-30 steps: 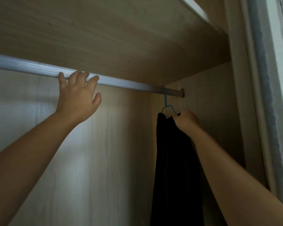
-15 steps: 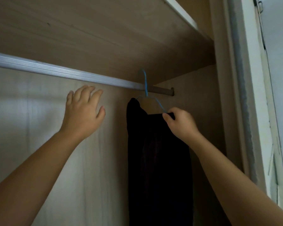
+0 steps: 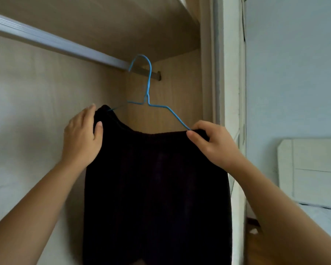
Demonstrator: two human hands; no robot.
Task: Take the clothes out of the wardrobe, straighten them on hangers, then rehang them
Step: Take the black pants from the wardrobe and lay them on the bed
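Observation:
A black garment (image 3: 157, 188) hangs folded over a thin blue wire hanger (image 3: 149, 88). The hanger's hook shows in front of the silver wardrobe rail (image 3: 52, 43); whether it still rests on the rail I cannot tell. My left hand (image 3: 82, 136) grips the garment's upper left corner, thumb in front of the cloth. My right hand (image 3: 216, 142) pinches the garment's upper right corner together with the hanger's right end. The garment's lower part runs out of the frame.
Inside the wardrobe are a pale wooden back panel (image 3: 27, 115) and a shelf (image 3: 107, 20) above the rail. The white wardrobe frame (image 3: 231, 92) stands at the right. Beyond it are a white headboard (image 3: 311, 169) and a bed (image 3: 327, 219).
My left hand dropped from the rail and took the garment's left corner. My right hand pulled the hanger and garment out toward me, and the garment now spreads wide between both hands.

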